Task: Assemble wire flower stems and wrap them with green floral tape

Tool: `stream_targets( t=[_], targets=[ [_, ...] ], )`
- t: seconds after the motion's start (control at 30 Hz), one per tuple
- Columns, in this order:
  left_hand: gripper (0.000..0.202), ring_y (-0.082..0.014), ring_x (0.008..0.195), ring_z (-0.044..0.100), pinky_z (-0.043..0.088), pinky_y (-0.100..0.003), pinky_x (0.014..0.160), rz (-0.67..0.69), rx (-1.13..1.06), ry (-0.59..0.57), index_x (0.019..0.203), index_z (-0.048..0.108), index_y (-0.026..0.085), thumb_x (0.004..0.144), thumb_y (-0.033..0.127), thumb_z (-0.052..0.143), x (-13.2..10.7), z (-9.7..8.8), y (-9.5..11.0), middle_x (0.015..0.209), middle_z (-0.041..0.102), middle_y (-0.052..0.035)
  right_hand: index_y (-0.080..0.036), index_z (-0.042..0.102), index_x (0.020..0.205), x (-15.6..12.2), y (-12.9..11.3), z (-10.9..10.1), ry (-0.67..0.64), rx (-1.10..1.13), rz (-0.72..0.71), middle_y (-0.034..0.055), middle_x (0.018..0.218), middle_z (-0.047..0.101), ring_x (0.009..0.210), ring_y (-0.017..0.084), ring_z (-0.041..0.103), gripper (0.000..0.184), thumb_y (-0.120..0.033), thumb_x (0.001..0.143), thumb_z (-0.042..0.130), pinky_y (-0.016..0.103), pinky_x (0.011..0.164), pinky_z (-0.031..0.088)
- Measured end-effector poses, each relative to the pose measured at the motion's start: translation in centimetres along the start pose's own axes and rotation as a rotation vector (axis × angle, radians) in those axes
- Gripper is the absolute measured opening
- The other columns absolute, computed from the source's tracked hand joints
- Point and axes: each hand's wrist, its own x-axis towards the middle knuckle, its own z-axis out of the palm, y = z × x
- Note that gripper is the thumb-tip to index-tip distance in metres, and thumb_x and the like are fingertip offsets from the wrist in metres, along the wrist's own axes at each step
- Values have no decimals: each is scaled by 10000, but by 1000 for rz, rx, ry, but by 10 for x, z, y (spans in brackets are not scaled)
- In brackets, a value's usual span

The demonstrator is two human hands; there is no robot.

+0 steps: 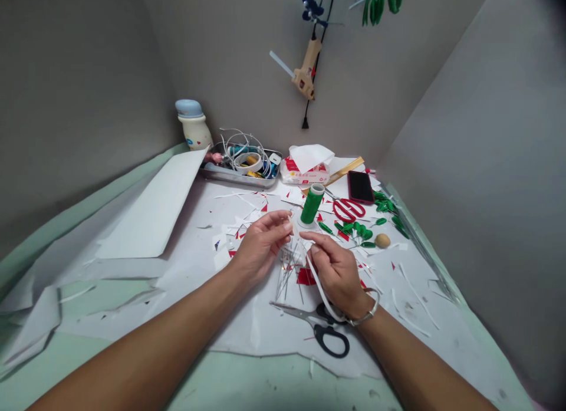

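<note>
My left hand (260, 246) pinches the top end of a thin white strip (319, 287) near the table's middle. My right hand (336, 269) is closed around the same strip lower down, and the strip trails down past my wrist. Under both hands lies a bundle of thin metal wires (287, 269) on white paper. Black-handled scissors (321, 328) lie just below my right wrist. A green thread spool (312, 204) stands upright right behind my fingers.
Red-handled scissors (348, 210), a dark phone (360, 187), green leaf pieces (360, 229) and a tissue pack (305, 172) lie further back. A metal tray (239, 174) of tape and cables sits by a bottle (193, 127). A glue gun (305, 75) hangs on the wall. Paper scraps lie scattered.
</note>
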Motion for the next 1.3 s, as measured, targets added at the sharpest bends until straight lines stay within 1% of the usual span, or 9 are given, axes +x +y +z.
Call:
stream_targets(
  t=[0.1, 0.23, 0.43, 0.57, 0.7, 0.83, 1.0, 1.2, 1.3],
  targets=[
    [230, -47, 686, 553, 467, -153, 649, -1, -17, -3, 898, 664, 145, 683, 125, 742, 0, 0, -1, 800, 586, 10, -194, 633, 1110, 0, 0, 0, -6, -15, -1, -44, 616, 512, 521, 92, 430, 325, -135, 865, 428, 215, 534, 377],
    [226, -47, 685, 554, 474, -153, 657, 12, -26, -2, 891, 662, 142, 681, 118, 741, 0, 0, 0, 815, 591, 5, -198, 633, 1092, 0, 0, 0, 8, -47, 3, -41, 646, 536, 520, 89, 431, 300, -147, 864, 445, 215, 536, 373],
    [225, -46, 652, 546, 468, -151, 635, -1, -13, -6, 905, 651, 142, 695, 120, 728, 0, 1, 0, 775, 574, 13, -194, 633, 965, 1, -2, 1, 7, -66, 37, -54, 587, 497, 492, 89, 416, 207, -160, 861, 458, 216, 519, 361],
    [230, -48, 666, 550, 471, -156, 648, 4, -12, -6, 906, 649, 141, 691, 119, 730, 1, 0, -1, 796, 578, 10, -197, 636, 963, 1, -1, 1, 18, -100, 35, -51, 601, 500, 505, 90, 420, 207, -156, 857, 463, 219, 532, 360],
    [246, -48, 651, 547, 468, -156, 640, -10, -8, 11, 909, 653, 142, 679, 126, 740, 0, 0, 0, 767, 576, 13, -204, 611, 1006, 1, 1, 1, 41, -79, 37, -57, 593, 472, 489, 91, 401, 214, -169, 874, 446, 220, 508, 347],
    [247, -50, 647, 550, 466, -155, 636, -17, -3, 21, 908, 654, 142, 677, 133, 741, 0, 0, 1, 762, 582, 9, -208, 604, 1050, 0, 1, 0, 48, -112, -8, -41, 673, 537, 516, 89, 426, 256, -142, 860, 445, 223, 539, 367],
    [246, -47, 628, 550, 465, -152, 618, -21, 5, 10, 908, 657, 142, 676, 136, 740, 0, 0, 1, 752, 577, 13, -197, 633, 999, 0, -1, -1, 4, -121, -64, -25, 698, 580, 595, 102, 508, 278, -99, 836, 430, 218, 602, 404],
    [251, -45, 636, 553, 471, -156, 628, -26, 7, 15, 904, 660, 137, 668, 125, 745, -1, 1, 1, 778, 573, 14, -191, 644, 978, 2, -2, -1, -14, -148, -42, -20, 714, 617, 598, 104, 525, 277, -95, 832, 429, 219, 604, 412],
    [246, -49, 649, 555, 473, -161, 638, -23, 18, 4, 909, 659, 137, 677, 130, 741, -1, 0, 0, 788, 581, 9, -187, 644, 965, 3, -3, -2, -20, -142, -40, -4, 761, 635, 661, 116, 556, 253, -108, 838, 440, 226, 641, 428]
  ],
)
